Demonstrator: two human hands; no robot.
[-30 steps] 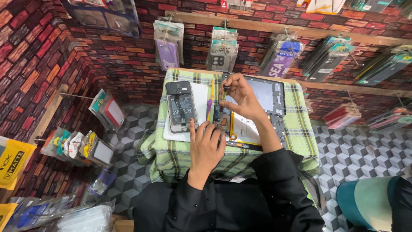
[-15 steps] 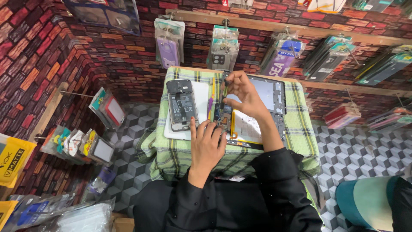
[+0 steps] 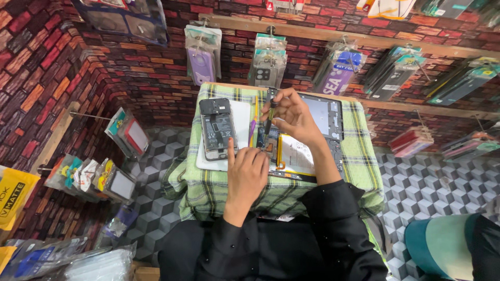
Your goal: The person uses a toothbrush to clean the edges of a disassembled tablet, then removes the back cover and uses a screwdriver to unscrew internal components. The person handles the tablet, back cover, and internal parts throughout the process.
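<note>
Screwdriver (image 3: 271,106) pinched upright in right hand (image 3: 291,117); left hand (image 3: 245,171), holding nothing, steadies phone (image 3: 268,143) (tip could slip, I'd judge, scratching board).

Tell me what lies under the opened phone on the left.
The opened phone lies on a white mat, which rests on the green checked cloth. The left hand touches the phone's lower edge. What the cloth covers cannot be seen.
</note>
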